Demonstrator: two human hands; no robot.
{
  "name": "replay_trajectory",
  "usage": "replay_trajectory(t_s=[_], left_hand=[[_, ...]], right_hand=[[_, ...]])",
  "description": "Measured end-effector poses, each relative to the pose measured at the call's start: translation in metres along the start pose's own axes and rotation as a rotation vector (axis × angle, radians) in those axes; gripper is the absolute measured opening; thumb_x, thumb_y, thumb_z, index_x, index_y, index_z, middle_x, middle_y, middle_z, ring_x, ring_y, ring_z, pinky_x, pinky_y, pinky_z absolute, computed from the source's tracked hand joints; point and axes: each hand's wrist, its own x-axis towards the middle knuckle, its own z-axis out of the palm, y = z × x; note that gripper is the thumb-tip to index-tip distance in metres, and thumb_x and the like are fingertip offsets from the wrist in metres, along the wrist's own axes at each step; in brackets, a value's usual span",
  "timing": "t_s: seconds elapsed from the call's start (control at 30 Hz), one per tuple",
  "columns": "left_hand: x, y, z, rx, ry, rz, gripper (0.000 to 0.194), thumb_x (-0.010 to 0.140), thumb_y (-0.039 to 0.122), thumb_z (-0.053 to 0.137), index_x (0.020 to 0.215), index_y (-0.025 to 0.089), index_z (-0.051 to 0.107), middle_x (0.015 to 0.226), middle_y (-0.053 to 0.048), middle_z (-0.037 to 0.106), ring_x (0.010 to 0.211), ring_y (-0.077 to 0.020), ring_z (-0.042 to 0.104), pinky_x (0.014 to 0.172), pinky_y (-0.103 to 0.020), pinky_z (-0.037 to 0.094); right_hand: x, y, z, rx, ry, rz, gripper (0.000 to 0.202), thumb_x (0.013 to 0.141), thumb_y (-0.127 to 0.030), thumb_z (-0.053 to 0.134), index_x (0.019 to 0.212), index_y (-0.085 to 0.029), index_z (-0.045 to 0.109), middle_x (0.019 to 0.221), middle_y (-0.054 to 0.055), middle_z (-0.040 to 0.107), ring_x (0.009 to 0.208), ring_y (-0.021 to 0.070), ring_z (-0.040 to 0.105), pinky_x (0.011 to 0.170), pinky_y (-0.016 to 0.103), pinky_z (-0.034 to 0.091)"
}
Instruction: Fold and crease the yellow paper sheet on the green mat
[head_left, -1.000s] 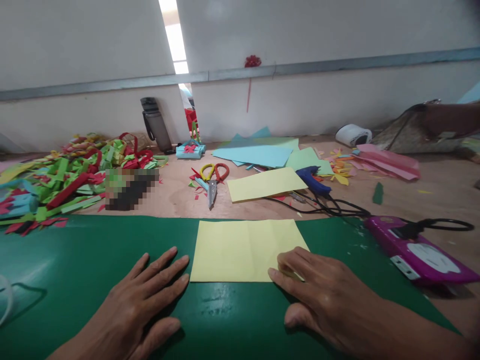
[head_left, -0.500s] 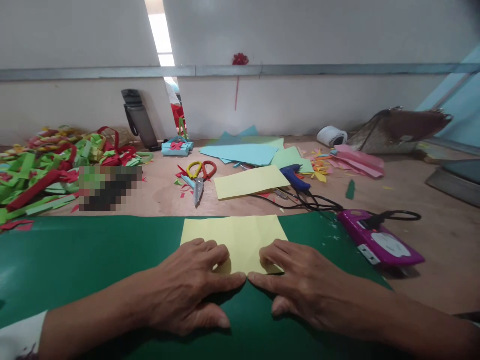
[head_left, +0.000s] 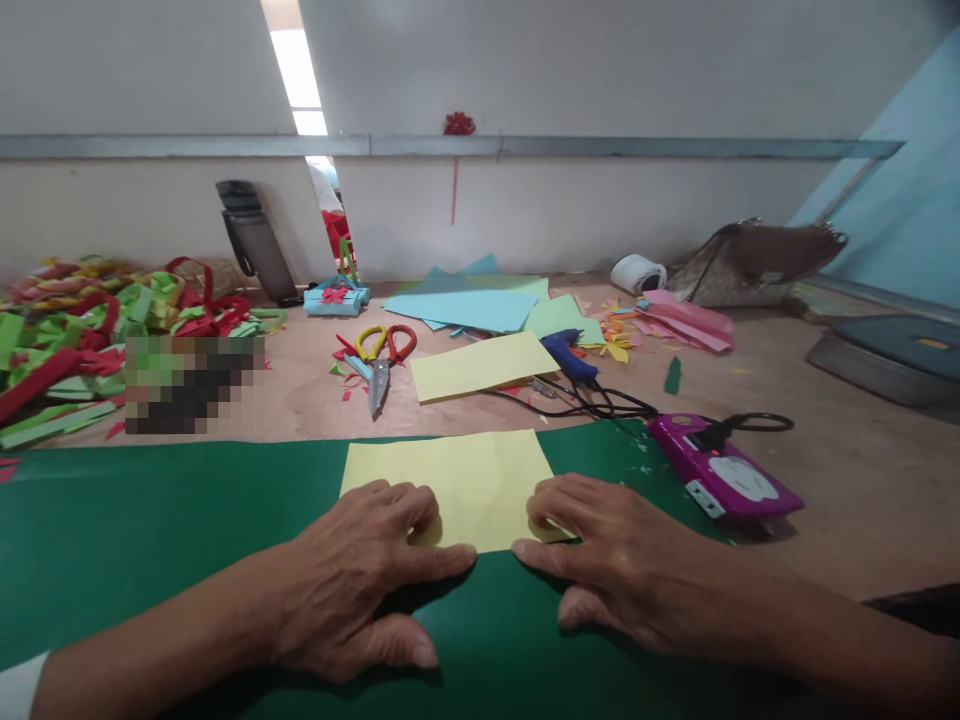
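Observation:
A folded yellow paper sheet (head_left: 465, 480) lies on the green mat (head_left: 165, 520) in front of me. My left hand (head_left: 360, 575) rests palm down on the sheet's near left corner, fingers bent onto the paper. My right hand (head_left: 607, 555) lies flat over the near right corner, fingers pointing left along the near edge. The two index fingertips are a short gap apart at that edge. Neither hand lifts the sheet.
Beyond the mat lie scissors with red and yellow handles (head_left: 381, 360), another yellow sheet (head_left: 480, 365), a blue glue gun (head_left: 566, 355) with black cord, blue and green sheets (head_left: 465, 308) and a purple device (head_left: 720, 478). Paper strips (head_left: 90, 330) are heaped at left, a dark bottle (head_left: 255, 240) behind.
My left hand moved from the bare mat onto the sheet's near left corner. My right hand stayed on the right corner. The view has panned right.

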Motion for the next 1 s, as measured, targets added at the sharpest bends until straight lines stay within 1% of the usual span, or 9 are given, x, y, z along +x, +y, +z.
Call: replay_trajectory(t_s=[0.2,0.33,0.43,0.6,0.73,0.83,0.93,1.0], left_hand=[[0.004,0.003,-0.009,-0.011,-0.068,-0.01,0.061,0.08,0.069,0.046,0.13,0.035,0.045,0.087,-0.003,0.044,0.072,-0.0183,0.044,0.067,-0.031,0.036],[0.008,0.006,-0.011,-0.007,-0.082,-0.007,0.062,0.08,0.069,0.047,0.132,0.035,0.042,0.086,-0.002,0.043,0.071,-0.0176,0.044,0.066,-0.03,0.037],[0.011,0.007,-0.011,0.03,-0.115,-0.013,0.067,0.077,0.071,0.049,0.134,0.037,0.039,0.085,-0.002,0.042,0.07,-0.0183,0.044,0.064,-0.03,0.037],[0.017,0.011,-0.014,0.09,-0.155,-0.012,0.074,0.075,0.074,0.047,0.137,0.036,0.034,0.086,-0.003,0.043,0.069,-0.0192,0.046,0.06,-0.028,0.036],[0.02,0.014,-0.014,0.122,-0.146,-0.013,0.074,0.076,0.075,0.043,0.138,0.035,0.034,0.085,-0.003,0.043,0.067,-0.0188,0.047,0.058,-0.027,0.035],[0.023,0.014,-0.012,0.147,-0.124,-0.001,0.075,0.076,0.077,0.039,0.138,0.036,0.033,0.084,-0.003,0.044,0.065,-0.0191,0.047,0.056,-0.028,0.034],[0.027,0.013,-0.011,0.172,-0.127,0.018,0.073,0.077,0.077,0.035,0.138,0.037,0.032,0.083,-0.003,0.045,0.063,-0.0193,0.048,0.055,-0.028,0.032],[0.027,0.012,-0.011,0.178,-0.131,0.019,0.07,0.078,0.076,0.035,0.137,0.038,0.034,0.08,-0.002,0.045,0.061,-0.0187,0.047,0.054,-0.027,0.03]], right_hand=[[-0.016,0.004,-0.001,-0.025,0.036,0.053,0.031,0.091,-0.04,0.049,0.113,-0.022,0.059,0.098,0.007,0.053,0.088,0.021,0.046,0.082,0.039,0.037],[-0.026,0.005,-0.003,-0.061,0.08,0.074,0.029,0.09,-0.039,0.051,0.112,-0.022,0.061,0.099,0.008,0.055,0.09,0.0215,0.049,0.084,0.04,0.037],[-0.033,0.006,-0.003,-0.093,0.096,0.1,0.029,0.09,-0.038,0.051,0.111,-0.022,0.061,0.101,0.008,0.056,0.093,0.0229,0.05,0.085,0.041,0.037],[-0.043,0.01,-0.003,-0.122,0.102,0.128,0.03,0.089,-0.04,0.051,0.112,-0.024,0.061,0.102,0.008,0.056,0.094,0.0238,0.052,0.087,0.044,0.036],[-0.048,0.012,-0.005,-0.147,0.089,0.123,0.028,0.089,-0.038,0.053,0.111,-0.024,0.062,0.103,0.009,0.057,0.096,0.0243,0.053,0.088,0.044,0.036],[-0.043,0.009,-0.008,-0.152,0.125,0.132,0.022,0.089,-0.032,0.052,0.107,-0.024,0.063,0.103,0.008,0.057,0.097,0.0237,0.052,0.089,0.043,0.034],[-0.026,0.002,-0.008,-0.126,0.177,0.086,0.023,0.091,-0.031,0.05,0.108,-0.021,0.061,0.098,0.008,0.058,0.092,0.022,0.052,0.088,0.041,0.033],[-0.01,-0.001,-0.006,-0.078,0.13,0.009,0.026,0.091,-0.035,0.05,0.108,-0.018,0.059,0.093,0.007,0.058,0.087,0.0208,0.05,0.084,0.038,0.035]])
